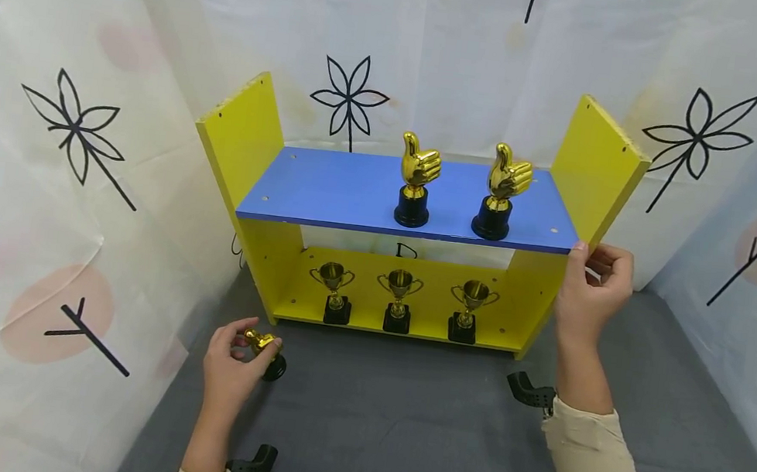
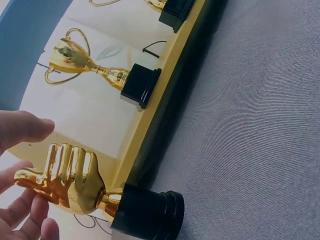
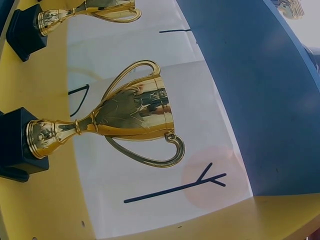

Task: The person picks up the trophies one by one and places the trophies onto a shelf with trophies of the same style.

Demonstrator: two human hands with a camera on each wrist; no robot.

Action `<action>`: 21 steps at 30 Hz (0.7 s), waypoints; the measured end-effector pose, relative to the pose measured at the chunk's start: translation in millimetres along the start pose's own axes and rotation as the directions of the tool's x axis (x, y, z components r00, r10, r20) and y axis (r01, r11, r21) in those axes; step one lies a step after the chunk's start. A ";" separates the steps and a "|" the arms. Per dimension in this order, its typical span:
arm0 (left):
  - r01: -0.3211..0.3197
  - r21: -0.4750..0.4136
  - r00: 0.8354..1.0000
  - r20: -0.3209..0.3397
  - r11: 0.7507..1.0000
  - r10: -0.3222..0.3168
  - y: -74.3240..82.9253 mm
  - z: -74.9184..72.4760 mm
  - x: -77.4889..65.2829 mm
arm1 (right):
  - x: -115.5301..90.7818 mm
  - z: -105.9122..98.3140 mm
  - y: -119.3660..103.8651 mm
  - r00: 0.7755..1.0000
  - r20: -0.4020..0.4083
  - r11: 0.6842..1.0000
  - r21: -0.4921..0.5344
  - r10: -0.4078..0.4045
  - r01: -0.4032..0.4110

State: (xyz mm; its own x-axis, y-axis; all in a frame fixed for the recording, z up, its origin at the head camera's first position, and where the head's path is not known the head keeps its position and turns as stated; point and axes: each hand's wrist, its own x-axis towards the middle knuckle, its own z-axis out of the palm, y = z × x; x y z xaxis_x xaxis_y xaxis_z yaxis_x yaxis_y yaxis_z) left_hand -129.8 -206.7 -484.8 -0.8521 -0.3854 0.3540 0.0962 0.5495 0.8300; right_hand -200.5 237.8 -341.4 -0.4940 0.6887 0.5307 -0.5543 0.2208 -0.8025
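Note:
In the head view my left hand (image 1: 231,363) is around a gold thumbs-up trophy (image 2: 82,182) with a black base, on the cloth in front of the shelf's left end. The left wrist view shows its fingers (image 2: 30,215) at the gold thumb and my thumb lifted clear of the trophy. My right hand (image 1: 593,288) holds the right side of the yellow-and-blue shelf (image 1: 335,184), its thumb at the blue board's front corner. Two more thumbs-up trophies, one left (image 1: 419,174) and one right (image 1: 505,184), stand on the blue board.
Three gold cup trophies, left (image 1: 333,281), middle (image 1: 400,293) and right (image 1: 472,301), stand in a row on the yellow lower board. Grey cloth (image 1: 399,425) covers the surface in front. A patterned white curtain (image 1: 455,58) hangs behind.

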 end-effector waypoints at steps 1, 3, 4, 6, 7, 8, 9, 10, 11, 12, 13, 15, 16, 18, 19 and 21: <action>0.002 0.003 1.000 0.001 1.000 -0.002 -0.4 0.3 -0.3 | 0.0 0.0 0.2 1.000 -0.001 1.000 0.001 0.000 0.000; 0.005 0.006 1.000 0.001 1.000 -0.005 -1.1 1.0 -0.6 | 0.1 0.1 0.3 1.000 -0.003 1.000 0.000 -0.001 0.001; 0.006 0.006 1.000 0.003 1.000 -0.006 -1.5 1.3 -0.7 | 0.1 0.0 0.4 1.000 -0.005 1.000 0.000 -0.001 0.001; 0.007 0.012 1.000 0.004 1.000 -0.007 -2.2 1.6 -0.8 | 0.1 -0.1 0.6 1.000 -0.007 1.000 0.001 -0.002 0.002; 0.008 0.015 1.000 0.004 1.000 -0.008 -2.5 1.7 -0.6 | 0.1 -0.1 0.6 1.000 -0.009 1.000 0.001 -0.002 0.002; 0.008 0.018 1.000 0.005 1.000 -0.008 -2.7 1.9 -0.6 | 0.1 -0.2 0.6 1.000 -0.009 1.000 0.001 -0.002 0.002; 0.010 0.021 1.000 0.006 1.000 -0.010 -3.0 2.0 -0.5 | 0.0 -0.2 0.6 1.000 -0.010 1.000 0.003 -0.002 0.002; 0.011 0.023 1.000 0.008 1.000 -0.011 -3.2 2.1 -0.6 | -0.1 -0.3 0.6 1.000 -0.010 1.000 0.005 -0.002 0.002; 0.011 0.024 1.000 0.009 1.000 -0.012 -3.3 2.3 -0.8 | -0.2 -0.3 0.6 1.000 -0.010 1.000 0.005 -0.002 0.002; 0.012 0.026 1.000 0.009 1.000 -0.012 -3.6 2.5 -0.9 | -0.1 -0.2 0.6 1.000 -0.010 1.000 0.006 -0.001 0.001; 0.012 0.024 1.000 0.010 1.000 -0.012 -3.6 2.7 -1.1 | -0.3 -0.2 0.6 1.000 -0.010 1.000 0.004 0.000 0.000; 0.013 0.023 1.000 0.008 1.000 -0.013 -3.9 3.3 -1.6 | -0.4 0.2 0.4 1.000 -0.009 1.000 0.003 0.002 -0.002; 0.014 0.023 1.000 0.008 1.000 -0.014 -4.0 3.6 -1.9 | -0.6 0.3 0.3 1.000 -0.009 1.000 0.002 0.003 -0.003; 0.018 0.026 1.000 0.005 0.999 -0.018 -4.6 4.0 -2.1 | -0.7 0.7 0.0 1.000 -0.006 1.000 0.003 0.005 -0.005; 0.020 0.025 1.000 0.005 0.999 -0.021 -4.6 4.2 -2.2 | -0.8 0.7 -0.1 1.000 -0.006 1.000 0.005 0.006 -0.006; 0.027 0.030 1.000 0.005 0.999 -0.027 -4.8 4.5 -2.2 | -0.7 1.1 -0.3 1.000 -0.005 1.000 0.009 0.006 -0.006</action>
State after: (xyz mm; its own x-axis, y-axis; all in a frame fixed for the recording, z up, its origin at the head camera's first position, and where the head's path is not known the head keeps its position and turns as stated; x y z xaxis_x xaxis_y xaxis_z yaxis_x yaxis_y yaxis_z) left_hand -130.6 -205.1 -491.5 -0.8568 -0.3970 0.3292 0.0577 0.5605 0.8261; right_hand -200.7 236.6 -341.2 -0.4940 0.6935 0.5244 -0.5570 0.2107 -0.8033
